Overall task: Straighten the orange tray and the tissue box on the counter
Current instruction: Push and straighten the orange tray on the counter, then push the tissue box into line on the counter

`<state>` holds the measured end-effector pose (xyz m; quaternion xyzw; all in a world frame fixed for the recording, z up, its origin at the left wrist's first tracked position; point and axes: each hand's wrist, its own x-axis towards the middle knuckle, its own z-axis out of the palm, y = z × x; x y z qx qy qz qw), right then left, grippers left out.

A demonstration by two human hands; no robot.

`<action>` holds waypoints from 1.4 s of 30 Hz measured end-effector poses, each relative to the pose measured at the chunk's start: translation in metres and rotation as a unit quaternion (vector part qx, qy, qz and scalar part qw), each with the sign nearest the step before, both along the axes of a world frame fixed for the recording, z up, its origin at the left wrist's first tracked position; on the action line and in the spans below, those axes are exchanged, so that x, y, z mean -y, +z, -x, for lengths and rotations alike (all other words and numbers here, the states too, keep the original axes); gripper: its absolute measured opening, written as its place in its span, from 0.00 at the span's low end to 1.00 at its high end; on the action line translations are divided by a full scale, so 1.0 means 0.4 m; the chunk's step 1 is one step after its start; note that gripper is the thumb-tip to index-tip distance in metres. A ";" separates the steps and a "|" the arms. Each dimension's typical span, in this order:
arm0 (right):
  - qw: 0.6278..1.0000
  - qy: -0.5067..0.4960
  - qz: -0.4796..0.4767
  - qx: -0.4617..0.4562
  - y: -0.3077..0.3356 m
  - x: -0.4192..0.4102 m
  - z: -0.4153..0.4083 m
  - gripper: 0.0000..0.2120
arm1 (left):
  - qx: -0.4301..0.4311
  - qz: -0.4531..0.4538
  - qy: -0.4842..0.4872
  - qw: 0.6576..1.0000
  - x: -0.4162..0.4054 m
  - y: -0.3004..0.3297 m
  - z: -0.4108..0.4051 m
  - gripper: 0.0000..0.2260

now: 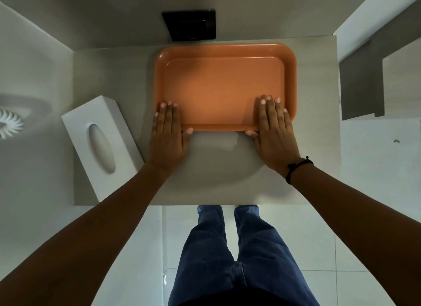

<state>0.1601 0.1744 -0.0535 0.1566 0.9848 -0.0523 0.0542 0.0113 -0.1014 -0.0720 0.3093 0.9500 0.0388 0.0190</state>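
Both hands are lying flat and splayed on the near corners of the orange tray [224,84]. Left hand [168,135] is covering the near-left corner, fingers over the rim, thumb tucked against the near edge. Right hand [274,132] is doing the same at the near-right corner. Neither is clamping anything; palms are just pressing down and against the rim, so this is a push/slide contact, not a hold.

Risks from here, as I'm judging it:
- Uneven push between the two hands is going to yaw the tray instead of squaring it.
- Pushing too far back is likely driving the far rim into the wall under the black wall plate [190,25]; it's already sitting near there.
- Left forearm is passing just beside the tissue box [102,146]; any sweep left is nudging it further off line.

Tray itself: empty, smooth, rounded corners, raised rim, sitting toward the back of the counter [314,123], and looking roughly parallel with its edges now.

Tissue box: white, oval slot up, sitting at the counter's left edge, clearly skewed, with nobody touching it. That's the part not yet done.
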 end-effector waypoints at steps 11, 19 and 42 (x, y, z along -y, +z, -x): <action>1.000 0.014 0.004 0.001 0.001 -0.034 0.039 0.42 | -0.026 -0.011 -0.003 1.000 -0.023 -0.018 0.035 0.34; 0.999 0.043 -0.009 0.001 0.017 -0.014 0.055 0.44 | -0.017 -0.017 0.016 1.000 -0.015 0.008 0.032 0.36; 0.891 0.452 0.017 -0.034 -0.102 0.406 0.218 0.45 | 0.050 -0.009 0.409 0.911 0.290 0.107 -0.020 0.56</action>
